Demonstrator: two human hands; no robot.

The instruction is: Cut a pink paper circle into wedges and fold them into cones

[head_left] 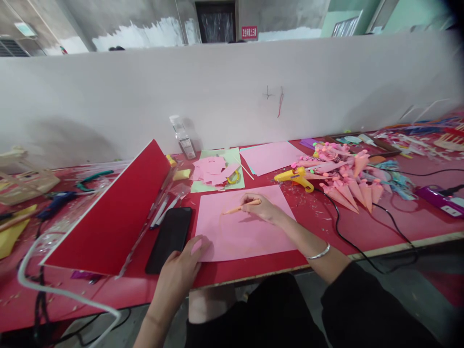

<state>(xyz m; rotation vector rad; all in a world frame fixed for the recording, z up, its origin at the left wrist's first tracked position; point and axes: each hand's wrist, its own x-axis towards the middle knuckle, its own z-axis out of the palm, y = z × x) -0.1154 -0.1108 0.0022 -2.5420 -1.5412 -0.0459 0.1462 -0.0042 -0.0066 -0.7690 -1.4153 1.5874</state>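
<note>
A pink paper sheet (250,229) lies on the red table (362,227) in front of me. My right hand (263,207) rests on its upper part and grips an orange pencil (237,209), tip pointing left on the paper. My left hand (181,270) presses the sheet's lower left corner with its fingers, next to a black phone (169,239).
A red board (116,217) leans at the left. A yellow glue gun (295,177) with black cord, several pink paper cones (348,188), a second pink sheet (270,157), pink scraps on green paper (213,171) and a clear bottle (182,137) lie behind. A white partition (232,96) backs the table.
</note>
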